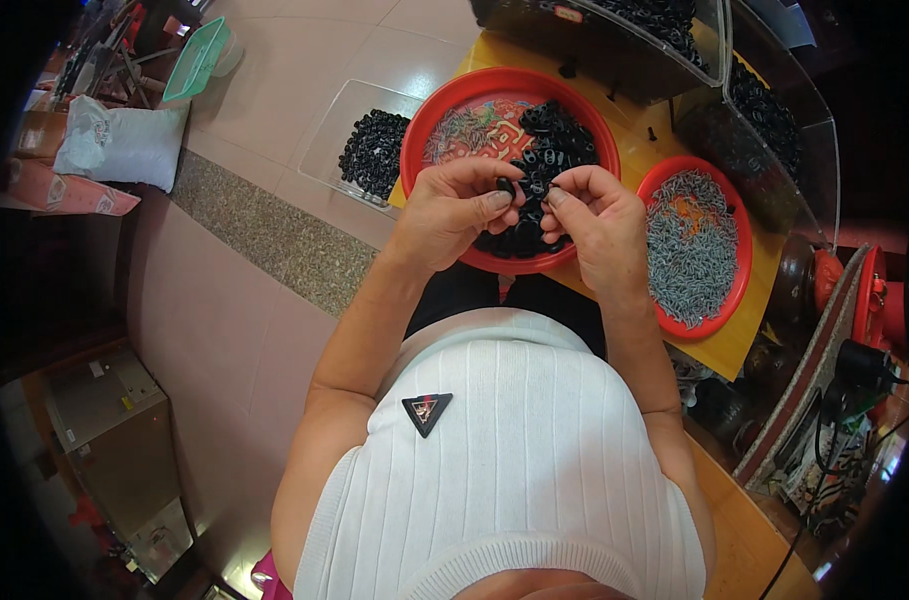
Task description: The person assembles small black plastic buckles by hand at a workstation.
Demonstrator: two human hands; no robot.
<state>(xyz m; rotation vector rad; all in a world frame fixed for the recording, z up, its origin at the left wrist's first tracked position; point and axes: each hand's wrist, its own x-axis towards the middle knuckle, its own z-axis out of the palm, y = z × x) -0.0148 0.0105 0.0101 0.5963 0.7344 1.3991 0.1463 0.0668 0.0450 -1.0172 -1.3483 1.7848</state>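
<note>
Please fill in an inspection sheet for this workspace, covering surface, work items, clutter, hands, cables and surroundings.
Surface: yellow tabletop, partly covered by basins and bins.
Work items: large red basin holding black pieces and other small bits; small red basin with grey screw-like pieces.
Clutter: loose dark bits on the tabletop.
Left hand: pinches a small black piece above the large red basin.
Right hand: fingertips close together; any hold is unclear.
Cables: dark cable at far right.
Surroundings: clear bins at upper right; clear tray, white sack and green basket leftward.
</note>
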